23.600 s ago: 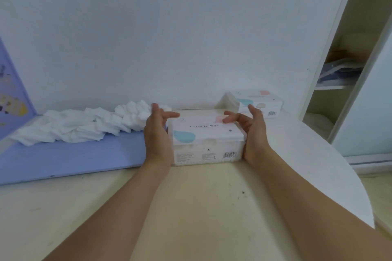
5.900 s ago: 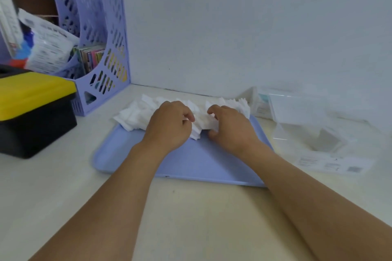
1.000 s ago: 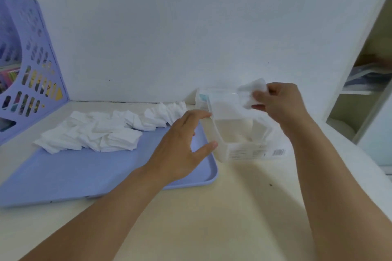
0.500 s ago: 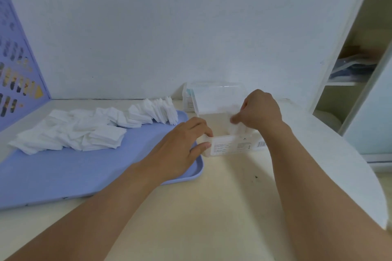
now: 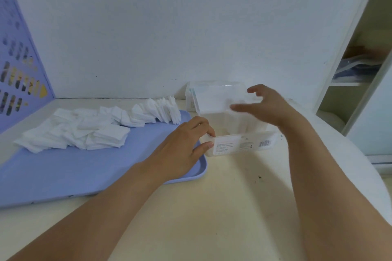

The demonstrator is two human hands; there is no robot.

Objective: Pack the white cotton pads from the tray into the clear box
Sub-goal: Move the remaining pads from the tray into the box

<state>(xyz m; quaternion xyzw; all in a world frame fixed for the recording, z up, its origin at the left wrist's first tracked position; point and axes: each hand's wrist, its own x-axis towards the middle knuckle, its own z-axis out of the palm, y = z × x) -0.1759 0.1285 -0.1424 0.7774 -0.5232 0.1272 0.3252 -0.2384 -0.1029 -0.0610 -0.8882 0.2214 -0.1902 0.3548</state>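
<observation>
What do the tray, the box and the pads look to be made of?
Tray: likely plastic, lilac, smooth matte, with a moulded raised rim.
Box: clear, thin, glossy plastic; the inside shows through its walls, and a printed label with a barcode sits on the front.
Pads: soft white cotton by the look, fuzzy edges, lying in slumped stacks.

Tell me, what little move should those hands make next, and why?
Probably the right hand, open and empty above the clear box, should swing back to the tray for more cotton pads. A big heap waits there, and the left hand already grips the box's near corner.
</observation>
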